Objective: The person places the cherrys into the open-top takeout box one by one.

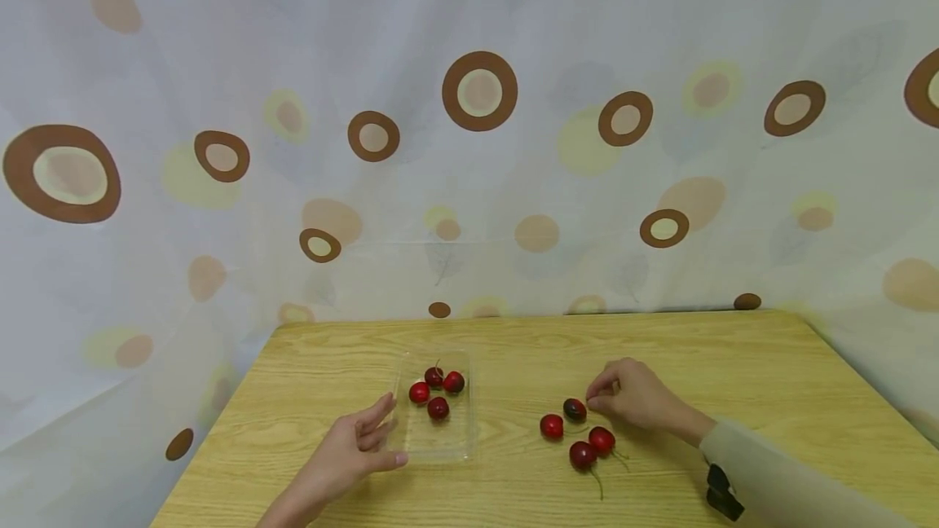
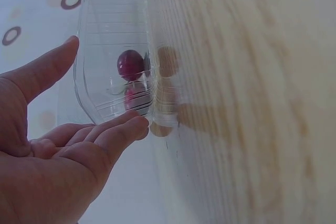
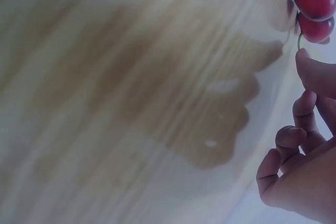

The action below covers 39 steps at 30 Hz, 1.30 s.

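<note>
A clear plastic tray (image 1: 449,448) lies on the table with several dark red cherries (image 1: 438,408) in it. My left hand (image 1: 343,451) is at the tray's left side, thumb and fingers spread apart. In the left wrist view its fingertips (image 2: 137,121) are right at the tray's wall and the thumb is near the rim. To the right of the tray lie several more cherries (image 1: 552,427), some with green stems. My right hand (image 1: 637,395) is beside the farthest of these, a dark cherry (image 1: 575,410), with thumb and fingertips pinching its stem (image 3: 300,41).
The wooden table (image 1: 330,365) ends at the back against a pale curtain (image 1: 513,178) with brown and beige ovals. A light sleeve (image 1: 785,471) with a black strap (image 1: 722,494) covers my right forearm.
</note>
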Available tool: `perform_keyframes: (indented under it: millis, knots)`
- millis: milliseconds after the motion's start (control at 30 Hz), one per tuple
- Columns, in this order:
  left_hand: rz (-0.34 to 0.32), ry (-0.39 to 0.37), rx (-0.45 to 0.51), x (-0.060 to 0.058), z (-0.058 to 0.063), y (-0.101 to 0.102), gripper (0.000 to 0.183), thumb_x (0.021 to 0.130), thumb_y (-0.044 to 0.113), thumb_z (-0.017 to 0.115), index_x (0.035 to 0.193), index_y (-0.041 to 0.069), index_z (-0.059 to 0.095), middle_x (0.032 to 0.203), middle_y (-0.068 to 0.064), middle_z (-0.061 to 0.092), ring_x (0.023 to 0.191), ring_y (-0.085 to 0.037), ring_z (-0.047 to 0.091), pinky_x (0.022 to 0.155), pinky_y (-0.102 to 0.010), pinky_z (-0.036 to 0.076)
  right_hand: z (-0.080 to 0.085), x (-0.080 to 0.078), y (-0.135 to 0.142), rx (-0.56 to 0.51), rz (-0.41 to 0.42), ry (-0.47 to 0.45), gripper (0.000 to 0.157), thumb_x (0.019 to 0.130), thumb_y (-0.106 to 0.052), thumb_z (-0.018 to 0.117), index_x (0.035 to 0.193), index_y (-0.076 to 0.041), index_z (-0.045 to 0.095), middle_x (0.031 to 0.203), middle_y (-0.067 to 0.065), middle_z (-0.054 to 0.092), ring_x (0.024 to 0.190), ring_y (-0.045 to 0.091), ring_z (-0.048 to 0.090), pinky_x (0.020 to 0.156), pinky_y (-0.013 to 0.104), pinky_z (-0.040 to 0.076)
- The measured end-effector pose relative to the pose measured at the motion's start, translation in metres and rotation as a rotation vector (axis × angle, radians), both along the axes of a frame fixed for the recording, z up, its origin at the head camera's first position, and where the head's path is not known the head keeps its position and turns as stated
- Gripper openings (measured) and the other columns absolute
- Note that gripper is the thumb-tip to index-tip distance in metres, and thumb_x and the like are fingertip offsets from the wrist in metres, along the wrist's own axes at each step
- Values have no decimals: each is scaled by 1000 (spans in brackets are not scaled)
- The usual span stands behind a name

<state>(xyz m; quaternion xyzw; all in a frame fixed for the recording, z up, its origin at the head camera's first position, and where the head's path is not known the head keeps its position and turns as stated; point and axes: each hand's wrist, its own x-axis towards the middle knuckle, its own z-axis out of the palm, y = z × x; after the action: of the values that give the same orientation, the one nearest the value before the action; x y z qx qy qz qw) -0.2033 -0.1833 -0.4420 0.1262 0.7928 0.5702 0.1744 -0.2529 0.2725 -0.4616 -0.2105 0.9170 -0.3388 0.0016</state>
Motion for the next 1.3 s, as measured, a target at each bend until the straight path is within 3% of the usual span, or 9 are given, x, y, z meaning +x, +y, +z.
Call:
perform_keyframes:
  millis: [633,900,1300]
  knots:
    - [11,11,4,-1,1,-1,93,93,13,83,161,-12,24,165,-32,24,146,-51,35,105,-45,52,7,9,11,-58,23,-23,5,95,-18,81,92,-15,83,82,-7,63,74,10,49,66,27,40]
    - [5,13,9,0,0,-1,94,93,13,83,161,-12,23,165,-33,24,146,-52,35,106,-46,51,14,5,4,-72,-3,52,7,97,-13,79,91,-17,81,79,-7,58,74,11,47,66,31,35]
    - [11,22,-9,0,1,-1,94,93,12,84,161,-13,23,164,-33,25,145,-52,37,104,-45,53,41,-3,-25,-123,20,115,7,98,-13,78,92,-15,81,80,-7,58,75,13,47,67,34,36]
